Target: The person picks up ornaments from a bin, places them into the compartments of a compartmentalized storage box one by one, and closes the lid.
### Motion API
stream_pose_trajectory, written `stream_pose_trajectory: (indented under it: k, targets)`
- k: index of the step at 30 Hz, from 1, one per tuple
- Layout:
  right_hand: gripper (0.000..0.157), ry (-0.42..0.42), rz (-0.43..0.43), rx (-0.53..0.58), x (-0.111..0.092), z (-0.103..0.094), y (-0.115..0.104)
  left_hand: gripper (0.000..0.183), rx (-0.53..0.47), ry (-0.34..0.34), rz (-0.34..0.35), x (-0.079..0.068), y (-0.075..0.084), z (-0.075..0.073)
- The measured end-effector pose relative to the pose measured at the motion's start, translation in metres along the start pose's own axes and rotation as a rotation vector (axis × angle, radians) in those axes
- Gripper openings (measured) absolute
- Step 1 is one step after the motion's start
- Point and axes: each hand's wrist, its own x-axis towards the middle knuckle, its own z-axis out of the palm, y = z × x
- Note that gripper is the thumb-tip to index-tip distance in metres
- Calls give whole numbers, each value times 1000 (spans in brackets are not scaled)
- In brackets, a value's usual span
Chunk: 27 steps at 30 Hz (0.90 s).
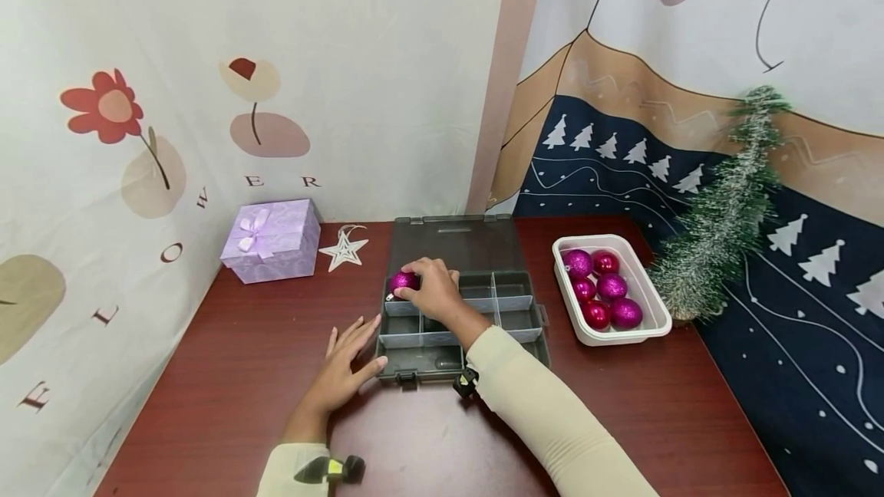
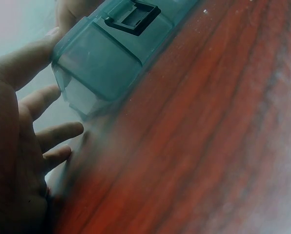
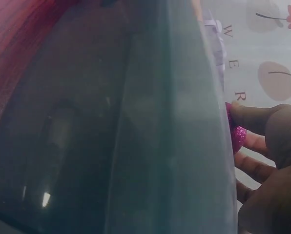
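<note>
My right hand (image 1: 437, 294) pinches a glittery magenta Christmas ball (image 1: 404, 281) at the back left compartment of a grey see-through divided box (image 1: 421, 359). The right wrist view shows the same ball (image 3: 238, 139) between thumb and fingers, partly hidden by the box wall. The box lies with its lid (image 1: 456, 244) folded back flat. With fingers spread, my left hand (image 1: 345, 370) rests at the box's left side; its thumb and forefinger are at the front corner in the left wrist view.
Several magenta and red balls (image 1: 611, 287) lie in a white tub (image 1: 652, 320) to the right. Behind it stands a small frosted tree (image 1: 725, 228). A lilac gift box (image 1: 272, 244) and a white star ornament (image 1: 344, 250) are at the back left of the wooden table (image 1: 242, 374).
</note>
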Motion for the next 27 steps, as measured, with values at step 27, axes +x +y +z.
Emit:
stream_pose_trajectory:
  k: [27]
  targets:
    - [46, -48, 15, -11, -1, 1, 5, 72, -1, 6, -9, -1, 2, 0]
